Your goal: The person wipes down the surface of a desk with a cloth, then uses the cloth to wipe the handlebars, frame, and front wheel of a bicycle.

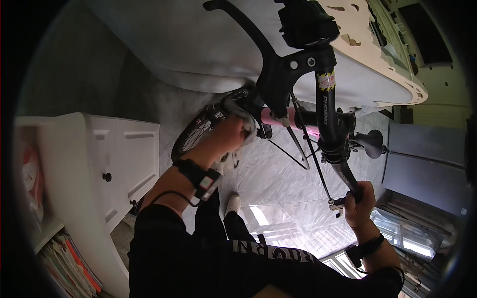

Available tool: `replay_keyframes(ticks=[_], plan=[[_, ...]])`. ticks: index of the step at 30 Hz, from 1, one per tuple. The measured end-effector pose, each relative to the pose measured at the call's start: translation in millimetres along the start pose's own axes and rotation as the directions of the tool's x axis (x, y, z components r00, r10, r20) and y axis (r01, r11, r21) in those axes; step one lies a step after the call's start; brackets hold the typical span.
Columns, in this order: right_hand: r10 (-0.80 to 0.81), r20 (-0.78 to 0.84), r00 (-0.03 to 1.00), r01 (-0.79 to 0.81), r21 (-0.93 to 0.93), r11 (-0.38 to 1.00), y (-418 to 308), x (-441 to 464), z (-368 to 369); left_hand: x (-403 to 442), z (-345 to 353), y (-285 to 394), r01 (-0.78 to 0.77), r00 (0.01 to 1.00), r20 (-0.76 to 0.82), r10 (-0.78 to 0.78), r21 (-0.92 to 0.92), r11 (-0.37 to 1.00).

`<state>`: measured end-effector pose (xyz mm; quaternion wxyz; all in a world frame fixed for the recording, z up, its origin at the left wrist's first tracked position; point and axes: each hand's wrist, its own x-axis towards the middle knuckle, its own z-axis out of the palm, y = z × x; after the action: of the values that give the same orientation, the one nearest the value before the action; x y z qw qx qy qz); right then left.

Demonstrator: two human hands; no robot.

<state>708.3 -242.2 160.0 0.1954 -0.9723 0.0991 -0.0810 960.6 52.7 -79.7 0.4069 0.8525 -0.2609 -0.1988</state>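
A bicycle with a pink frame tube (pixel 272 115) stands in front of me. Its black handlebar (pixel 325 107) bears the word PHOENIX and a yellow warning sticker. My right hand (pixel 360 204) is wrapped round the handlebar's near end, beside a brake lever (pixel 337 203). Lower down, my left hand (pixel 231 133) is closed on a greyish-white cloth (pixel 250 130) near the wheel (pixel 191 136). The fingertips are partly hidden, and I cannot tell which part the cloth touches. Another brake lever (pixel 253 37) and a black bell-like fitting (pixel 308 25) sit at the handlebar's far end. The saddle (pixel 371 142) shows behind.
A white cabinet (pixel 119 149) stands at left, with papers (pixel 69 263) on a lower shelf. A large pale furniture piece with a carved edge (pixel 397 89) lies beyond the bicycle. At right is a grey two-door unit (pixel 422 164). The floor (pixel 268 191) is grey marbled tile.
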Motion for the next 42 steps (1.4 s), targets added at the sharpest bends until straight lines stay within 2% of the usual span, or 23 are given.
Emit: replay_keyframes(ticks=[2,5,7,9,11,14,17,20,26,29,32,35,38,41,42], plan=[[-0.026,0.002,1.0,0.026,-0.005,1.0,-1,1,0,1,15,16,-0.028,1.0,0.017,0.025,0.214,0.976],[-0.018,-0.007,1.0,0.018,0.009,1.0,0,2,1,18,18,33,0.083,0.979,0.143,-0.145,0.371,0.925],[-0.016,-0.01,1.0,0.016,0.01,1.0,0,2,0,21,13,45,0.108,0.959,0.194,-0.206,0.422,0.9],[-0.033,-0.012,0.999,0.033,-0.013,0.999,-2,3,-1,22,9,51,0.083,0.969,0.171,-0.178,0.453,0.888],[-0.041,-0.025,0.999,0.04,-0.028,0.999,-3,4,-1,15,12,43,0.012,0.994,0.094,-0.063,0.464,0.886],[-0.056,-0.027,0.998,0.056,-0.032,0.998,-3,4,0,25,14,39,0.042,0.977,0.163,-0.138,0.487,0.873],[-0.072,-0.032,0.997,0.071,-0.039,0.997,-4,7,-1,42,15,46,0.155,0.935,0.225,-0.274,0.435,0.887],[-0.08,-0.027,0.996,0.078,-0.059,0.995,-6,8,-1,47,10,42,0.034,0.908,0.345,-0.239,0.508,0.861],[-0.088,-0.041,0.995,0.086,-0.058,0.995,-5,7,0,41,11,48,0.155,0.898,0.289,-0.331,0.498,0.853],[-0.092,-0.043,0.995,0.09,-0.059,0.994,-5,6,0,42,22,38,0.108,0.938,0.223,-0.267,0.543,0.833],[-0.076,-0.041,0.996,0.074,-0.053,0.996,-7,4,1,43,17,41,0.228,0.887,0.281,-0.366,0.424,0.877],[-0.056,-0.042,0.998,0.054,-0.056,0.997,-8,5,1,34,10,48,0.184,0.907,0.239,-0.346,0.515,0.837],[-0.07,-0.043,0.997,0.067,-0.077,0.995,-6,4,2,17,13,37,0.097,0.977,0.118,-0.178,0.499,0.861],[-0.087,-0.055,0.995,0.082,-0.089,0.993,-5,6,3,7,13,23,-0.001,1.0,0.004,0.0,0.399,0.917],[-0.084,-0.054,0.995,0.079,-0.094,0.992,-4,5,3,4,15,21,-0.066,0.998,0.023,0.062,0.389,0.919]])
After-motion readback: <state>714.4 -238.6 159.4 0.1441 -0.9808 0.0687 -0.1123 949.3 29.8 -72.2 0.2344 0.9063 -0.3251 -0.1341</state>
